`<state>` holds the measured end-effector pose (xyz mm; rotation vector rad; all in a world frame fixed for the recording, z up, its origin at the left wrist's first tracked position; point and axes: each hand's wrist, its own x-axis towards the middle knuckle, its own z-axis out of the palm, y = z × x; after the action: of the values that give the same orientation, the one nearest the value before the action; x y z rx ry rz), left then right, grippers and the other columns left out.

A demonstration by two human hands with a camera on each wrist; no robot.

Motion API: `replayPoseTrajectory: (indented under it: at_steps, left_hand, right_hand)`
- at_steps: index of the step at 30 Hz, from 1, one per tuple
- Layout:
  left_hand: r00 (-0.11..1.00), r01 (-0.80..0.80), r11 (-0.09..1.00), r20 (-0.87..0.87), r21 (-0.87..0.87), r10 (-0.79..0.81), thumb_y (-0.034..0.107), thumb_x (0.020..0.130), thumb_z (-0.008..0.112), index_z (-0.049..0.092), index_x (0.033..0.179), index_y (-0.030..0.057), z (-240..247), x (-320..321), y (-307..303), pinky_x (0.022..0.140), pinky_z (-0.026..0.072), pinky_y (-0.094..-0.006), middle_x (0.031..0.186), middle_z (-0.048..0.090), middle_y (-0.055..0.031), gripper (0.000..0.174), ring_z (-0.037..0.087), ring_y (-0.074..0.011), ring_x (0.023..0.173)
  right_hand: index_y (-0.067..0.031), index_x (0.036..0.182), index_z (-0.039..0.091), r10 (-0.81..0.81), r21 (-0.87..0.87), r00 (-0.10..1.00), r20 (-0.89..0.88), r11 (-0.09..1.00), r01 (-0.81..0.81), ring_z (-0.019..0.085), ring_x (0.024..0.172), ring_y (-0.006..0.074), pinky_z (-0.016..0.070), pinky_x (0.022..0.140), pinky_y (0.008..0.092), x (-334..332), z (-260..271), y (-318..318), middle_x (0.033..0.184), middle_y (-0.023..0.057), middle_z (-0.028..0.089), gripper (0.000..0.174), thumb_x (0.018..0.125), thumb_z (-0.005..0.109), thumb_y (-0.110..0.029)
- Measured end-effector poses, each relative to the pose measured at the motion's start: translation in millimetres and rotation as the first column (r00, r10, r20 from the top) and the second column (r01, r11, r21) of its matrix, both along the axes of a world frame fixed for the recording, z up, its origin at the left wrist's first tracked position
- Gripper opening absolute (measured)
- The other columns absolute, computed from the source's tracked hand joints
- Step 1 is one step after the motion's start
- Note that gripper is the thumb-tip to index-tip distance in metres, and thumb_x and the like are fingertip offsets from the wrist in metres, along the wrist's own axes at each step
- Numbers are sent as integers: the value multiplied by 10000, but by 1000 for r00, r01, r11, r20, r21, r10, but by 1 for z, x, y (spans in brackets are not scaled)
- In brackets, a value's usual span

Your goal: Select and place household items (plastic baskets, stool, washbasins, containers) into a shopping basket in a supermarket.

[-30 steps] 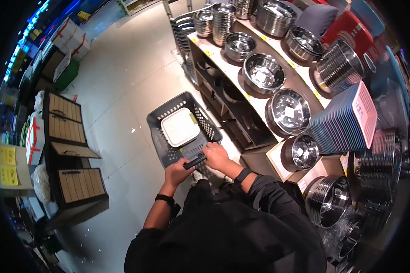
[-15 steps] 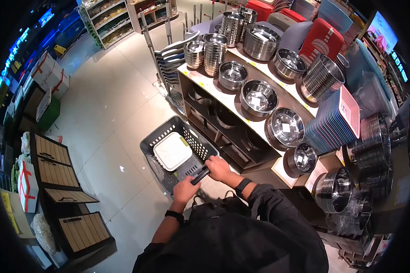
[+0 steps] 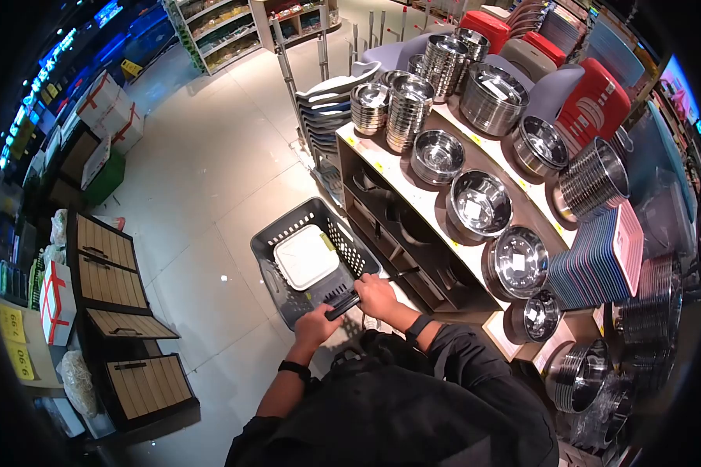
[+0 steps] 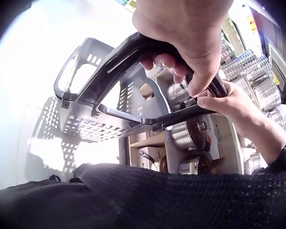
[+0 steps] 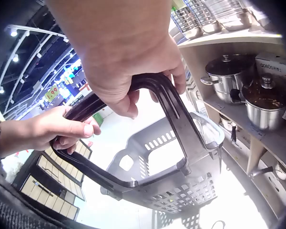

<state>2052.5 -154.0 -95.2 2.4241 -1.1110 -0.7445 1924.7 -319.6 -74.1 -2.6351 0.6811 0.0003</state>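
Observation:
A grey plastic basket [image 3: 288,305] hangs in front of the person, a white lidded tub [image 3: 305,257] inside it. Both hands grip its black handle [image 3: 343,304]: the left hand [image 3: 315,325] at the near left end, the right hand [image 3: 378,297] at the other end beside the shelf. In the left wrist view, the fingers of the left hand [image 4: 181,43] curl round the handle, with the right hand [image 4: 238,105] farther along it. The right wrist view has the right hand [image 5: 128,57] over one handle corner and the left hand [image 5: 47,129] round the opposite one.
Stacked steel bowls [image 3: 479,204] and coloured plastic baskets [image 3: 592,257] stand on a shelf unit [image 3: 436,218] at the right. Lidded pots [image 5: 267,102] sit on its lower shelves. Wooden-front cabinets [image 3: 149,389] line the left; tiled floor [image 3: 210,210] lies between.
The view has tilted up and turned, bringing far shelves into sight at the top. Bowls have shifted within the picture. Both hands keep hold of the handle, and the tub stays in the basket.

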Motion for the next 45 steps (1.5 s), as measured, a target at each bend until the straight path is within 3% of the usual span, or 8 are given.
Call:
replayPoseTrajectory:
  at_steps: [5,11,25,27,29,31,37,45]
  left_hand:
    - [995,-11,984,-98,177,29,576,729,716,672,1078,192,20,26,-18,759,536,-418,875,723,-112,520,693,-314,873]
    - [991,-26,969,-123,246,58,590,718,705,671,1112,180,28,52,-33,796,536,-404,931,727,-97,569,690,-299,921]
    - [994,-40,981,-94,191,59,578,727,721,676,1061,164,15,111,-59,786,535,-422,897,721,-130,534,689,-325,913]
    - [995,-27,993,-90,116,37,573,739,701,678,1070,181,4,125,-62,793,536,-411,905,723,-122,513,689,-322,908]
    - [996,-15,992,-87,129,26,579,741,696,676,1072,174,-5,142,-67,783,537,-415,895,720,-133,524,689,-328,897]
    - [994,-3,995,-107,105,14,571,749,693,675,1079,176,2,155,-75,777,540,-429,893,719,-136,515,688,-337,893]
    - [991,17,994,-137,105,-3,529,751,692,677,1069,175,11,194,-91,780,543,-443,897,719,-141,475,689,-343,877]
    - [993,72,994,-104,76,-64,512,724,719,689,1054,166,8,242,-105,772,538,-422,866,720,-125,479,689,-334,869]
  right_hand:
    - [-68,961,607,66,20,997,-36,998,-66,595,996,328,492,809,461,24,-2,-17,1005,132,607,358,682,791,-198]
    - [-74,960,611,67,43,998,9,997,-68,579,1008,324,469,804,453,49,-10,-30,1000,123,598,314,695,753,-166]
    - [-81,909,601,35,18,994,104,999,-37,574,964,317,474,780,452,108,-14,-57,940,115,584,269,672,718,-128]
    - [-75,908,599,18,-9,994,112,1000,-17,579,948,324,483,778,455,122,-16,-62,939,121,581,269,668,711,-122]
    - [-71,949,595,26,12,999,45,1000,-27,582,980,338,483,792,472,137,-18,-69,985,134,583,335,662,755,-140]
    - [-72,911,589,10,-46,999,46,999,-8,582,946,340,492,776,458,153,-21,-73,959,131,576,240,691,678,-107]
    - [-68,901,579,-48,-41,999,4,998,48,573,972,343,488,805,462,190,-22,-84,989,125,578,177,743,642,-117]
    - [-73,884,582,-82,-54,995,49,995,85,576,925,350,498,769,464,229,-26,-92,953,132,574,206,706,680,-105]
